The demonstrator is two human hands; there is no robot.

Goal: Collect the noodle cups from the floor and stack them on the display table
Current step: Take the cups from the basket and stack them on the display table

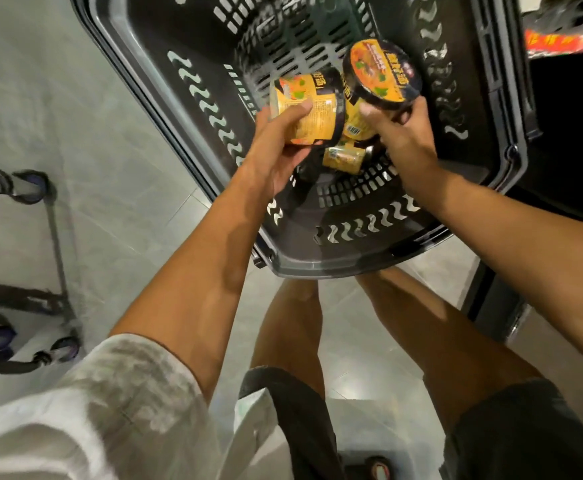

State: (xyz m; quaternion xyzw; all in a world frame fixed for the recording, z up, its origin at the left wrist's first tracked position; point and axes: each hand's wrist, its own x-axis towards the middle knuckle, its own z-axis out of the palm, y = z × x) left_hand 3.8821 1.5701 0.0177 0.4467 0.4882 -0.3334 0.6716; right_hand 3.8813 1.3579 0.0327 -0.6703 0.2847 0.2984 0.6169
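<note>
Over a dark plastic shopping basket (318, 251) my two hands each hold a yellow-and-black noodle cup. My left hand (276, 143) grips one cup (309, 109) lying on its side, thumb across its wall. My right hand (401, 133) grips a second cup (382, 72) by its body, its orange printed lid tilted toward me. A third cup (343, 157) lies on the basket's slotted bottom beneath both hands, partly hidden by them.
The basket stands on a grey tiled floor in front of my bare legs. A trolley frame with wheels (30, 185) is at the left. A dark display edge with a red label (557, 43) runs along the right.
</note>
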